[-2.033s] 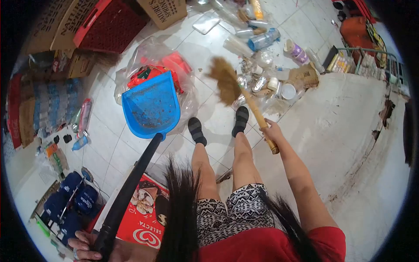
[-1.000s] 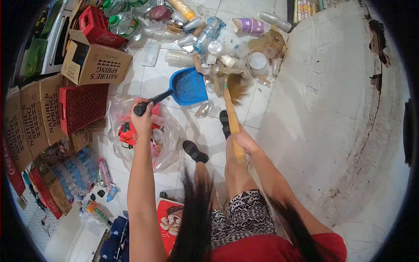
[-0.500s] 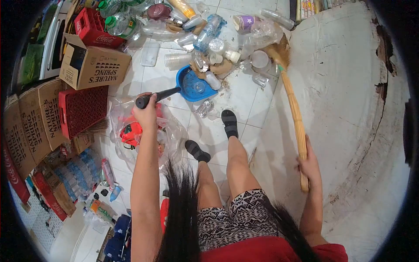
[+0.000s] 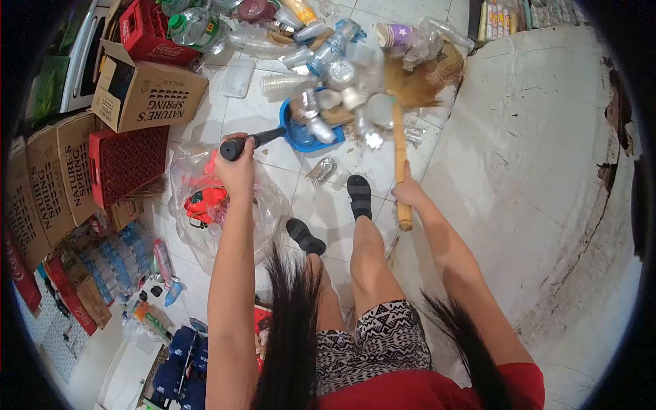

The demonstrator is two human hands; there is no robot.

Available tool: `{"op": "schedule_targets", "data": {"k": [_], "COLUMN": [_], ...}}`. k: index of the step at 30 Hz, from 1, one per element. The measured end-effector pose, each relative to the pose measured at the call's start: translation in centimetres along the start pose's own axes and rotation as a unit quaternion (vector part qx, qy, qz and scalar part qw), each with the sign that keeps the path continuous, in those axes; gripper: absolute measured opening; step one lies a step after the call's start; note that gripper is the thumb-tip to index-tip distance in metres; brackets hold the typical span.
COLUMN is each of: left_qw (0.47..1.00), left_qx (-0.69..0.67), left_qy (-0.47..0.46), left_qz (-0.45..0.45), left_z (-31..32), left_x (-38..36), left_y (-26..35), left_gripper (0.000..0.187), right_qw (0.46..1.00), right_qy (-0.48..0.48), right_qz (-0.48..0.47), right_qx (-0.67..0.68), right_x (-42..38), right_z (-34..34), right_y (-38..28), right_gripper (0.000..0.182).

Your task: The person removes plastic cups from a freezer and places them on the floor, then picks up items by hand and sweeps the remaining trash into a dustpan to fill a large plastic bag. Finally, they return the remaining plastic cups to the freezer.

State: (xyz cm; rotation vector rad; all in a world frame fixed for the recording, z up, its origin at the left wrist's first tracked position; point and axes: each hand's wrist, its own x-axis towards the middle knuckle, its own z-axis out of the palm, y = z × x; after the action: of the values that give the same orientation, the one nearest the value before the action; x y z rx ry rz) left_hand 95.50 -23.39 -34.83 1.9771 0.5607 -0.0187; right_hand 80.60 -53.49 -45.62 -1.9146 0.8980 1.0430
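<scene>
My left hand (image 4: 236, 171) is closed round the black handle of a blue dustpan (image 4: 316, 142), which lies on the tiles with crumpled plastic cups and brown scraps at its mouth. My right hand (image 4: 408, 191) grips the lower end of a soft broom (image 4: 400, 143). Its tan bristles (image 4: 413, 85), blurred by motion, are on the right side of a heap of clear plastic cups (image 4: 342, 72). A purple paper cup (image 4: 394, 35) lies just beyond the bristles. Between my feet and the dustpan rests a crushed clear cup (image 4: 321, 171).
Below my left hand stands a clear plastic bag (image 4: 266, 212) with red items inside. Cardboard boxes (image 4: 164, 96), red crates (image 4: 130, 164) and large bottles (image 4: 195, 34) line the left. A pale worn panel (image 4: 519, 150) borders the right side.
The broom has swung left and its handle is more upright, with my right hand moved forward and left. Cups have shifted toward the dustpan. My left hand moved slightly right with the dustpan.
</scene>
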Motion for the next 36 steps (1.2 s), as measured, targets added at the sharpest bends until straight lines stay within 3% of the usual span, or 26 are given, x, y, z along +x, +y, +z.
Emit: {"op": "schedule_targets", "data": {"k": [5,7,9,11,15,16,18,21,25,27,31,35,36], "left_qw": [0.999,0.997,0.999,0.998,0.997,0.997,0.992,0.988,0.992,0.994,0.997,0.995,0.995], "left_qx": [0.029,0.056,0.043,0.055,0.051,0.051,0.094,0.124,0.107,0.08,0.041,0.034,0.02], "left_qy": [-0.007,-0.003,0.003,-0.006,-0.056,-0.054,-0.076,-0.092,-0.061,-0.045,-0.071,-0.093,-0.095], "left_qz": [0.033,0.05,0.029,0.02,-0.011,-0.012,0.017,0.025,0.017,0.05,0.006,0.014,0.024], "left_z": [0.2,0.3,0.1,-0.2,-1.5,-1.7,-2.0,-2.2,-1.7,-1.3,-1.1,-0.9,-0.7], "left_x": [0.4,0.5,0.6,0.6,1.0,0.9,0.9,1.3,1.1,1.3,1.4,1.2,1.1], "left_y": [-0.8,-1.0,-1.1,-0.4,0.2,0.5,1.1,0.8,0.6,0.2,0.7,0.7,0.7], "left_gripper": [0.011,0.012,0.013,0.014,0.016,0.016,0.018,0.021,0.022,0.021,0.016,0.014,0.013], "right_qw": [0.987,0.99,0.987,0.985,0.987,0.987,0.986,0.987,0.967,0.974,0.989,0.988,0.982], "right_qy": [-0.154,-0.129,-0.132,-0.058,-0.014,-0.015,0.056,0.068,-0.056,-0.068,-0.137,-0.124,-0.115], "right_qz": [-0.03,-0.058,-0.053,-0.162,0.013,0.012,0.024,0.022,0.035,0.031,-0.036,-0.074,-0.128], "right_qx": [0.025,-0.01,0.074,0.029,0.162,0.16,0.157,0.142,0.247,0.215,0.054,-0.049,-0.08], "right_x": [-4.2,-5.7,-9.8,-12.1,-19.9,-20.2,-20.3,-14.4,-4.6,-2.6,-3.3,-5.5,-5.5], "right_z": [-0.4,-1.6,-4.9,-7.1,-11.0,-11.0,-11.1,-9.6,-4.7,-1.0,4.0,5.1,5.3], "right_y": [-2.8,-1.7,-2.3,1.3,0.4,0.8,1.3,3.8,1.3,-1.8,-6.0,-5.5,-3.9], "right_gripper": [0.086,0.082,0.078,0.076,0.077,0.077,0.077,0.077,0.08,0.082,0.086,0.089,0.088]}}
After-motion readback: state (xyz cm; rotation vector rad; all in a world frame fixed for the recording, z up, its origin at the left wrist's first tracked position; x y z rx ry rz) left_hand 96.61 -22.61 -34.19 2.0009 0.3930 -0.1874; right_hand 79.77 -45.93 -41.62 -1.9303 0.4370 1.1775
